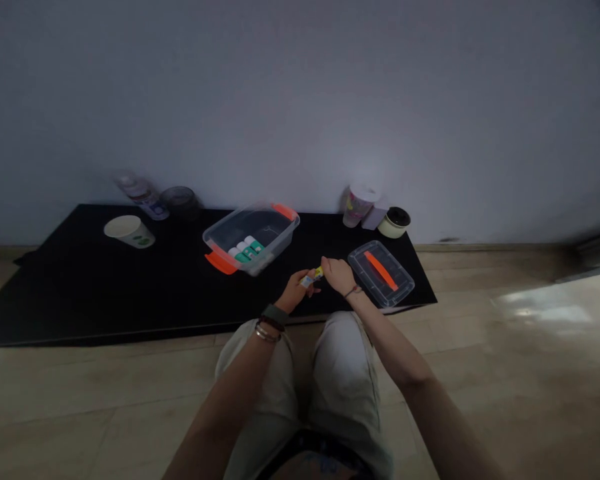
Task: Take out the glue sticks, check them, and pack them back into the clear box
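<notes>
Pale grey wall [300, 100] and beige tile floor [500, 373] surround a black mat [80, 300], and a seated person leans over it, knees in light trousers [343, 373] just below the hands. Far left of the grip, a paper cup [129, 231] lies on its side on the mat, and behind it, against the wall, a tilted plastic bottle [143, 198] sits beside a dark roll of tape [181, 202]. Nearer the grip, up and to its left, stands a clear plastic box [275, 230] with orange handles, holding a row of white-capped green containers [246, 251]. At the centre, the left hand [294, 292] pinches a small yellow-and-white tube [311, 277], held level, while the fingertips of the right hand [339, 275] press against its yellow end; the two hands are close together, with the tube between them. Right of the grip, a clear lid [380, 273] with an orange strip lies flat. Beyond it, by the wall, are a patterned cup [357, 207], a lilac box [375, 217] and a cream round tin [394, 223].
</notes>
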Demonstrator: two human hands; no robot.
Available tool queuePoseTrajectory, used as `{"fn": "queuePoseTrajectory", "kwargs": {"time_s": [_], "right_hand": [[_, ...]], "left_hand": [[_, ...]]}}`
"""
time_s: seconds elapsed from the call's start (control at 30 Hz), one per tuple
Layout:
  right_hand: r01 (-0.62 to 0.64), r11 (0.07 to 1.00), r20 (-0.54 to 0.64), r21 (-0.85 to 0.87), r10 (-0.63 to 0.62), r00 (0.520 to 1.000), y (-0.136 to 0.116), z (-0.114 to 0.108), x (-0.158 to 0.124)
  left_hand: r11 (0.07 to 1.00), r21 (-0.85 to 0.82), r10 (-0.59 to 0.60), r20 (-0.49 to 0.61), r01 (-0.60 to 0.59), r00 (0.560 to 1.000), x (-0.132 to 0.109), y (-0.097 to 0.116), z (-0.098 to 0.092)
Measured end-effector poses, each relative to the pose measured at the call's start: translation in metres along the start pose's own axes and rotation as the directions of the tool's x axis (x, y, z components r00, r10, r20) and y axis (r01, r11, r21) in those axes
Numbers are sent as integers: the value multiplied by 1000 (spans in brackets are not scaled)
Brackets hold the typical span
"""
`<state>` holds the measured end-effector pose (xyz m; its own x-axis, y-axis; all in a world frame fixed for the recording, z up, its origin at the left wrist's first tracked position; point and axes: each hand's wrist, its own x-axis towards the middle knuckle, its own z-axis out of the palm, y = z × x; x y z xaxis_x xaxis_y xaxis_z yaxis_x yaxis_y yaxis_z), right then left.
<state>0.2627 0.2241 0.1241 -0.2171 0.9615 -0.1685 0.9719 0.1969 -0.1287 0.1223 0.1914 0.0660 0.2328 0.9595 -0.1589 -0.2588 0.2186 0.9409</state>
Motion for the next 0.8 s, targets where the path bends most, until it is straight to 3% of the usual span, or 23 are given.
{"fn": "queuePoseTrajectory", "kwargs": {"time_s": [0.1,0.3,0.5,0.7,0.8], "right_hand": [[-26,999,-24,28,27,999,-4,-6,-1],[38,999,-64,11,-37,997,-4,-13,-4],[65,998,-68,1,-64,996,2,-17,-7],[92,996,-46,0,-92,995,15,-22,-7],[89,996,-32,2,-89,996,16,-25,-7]], "left_hand": [[999,-49,-12,6,13,1000,-2,4,1],[994,-106,-12,37,16,999,-5,7,2],[989,-140,-25,120,42,992,-2,4,3],[989,-79,-99,254,123,962,2,1,0],[996,-11,-86,288,93,954,2,-4,-2]]}}
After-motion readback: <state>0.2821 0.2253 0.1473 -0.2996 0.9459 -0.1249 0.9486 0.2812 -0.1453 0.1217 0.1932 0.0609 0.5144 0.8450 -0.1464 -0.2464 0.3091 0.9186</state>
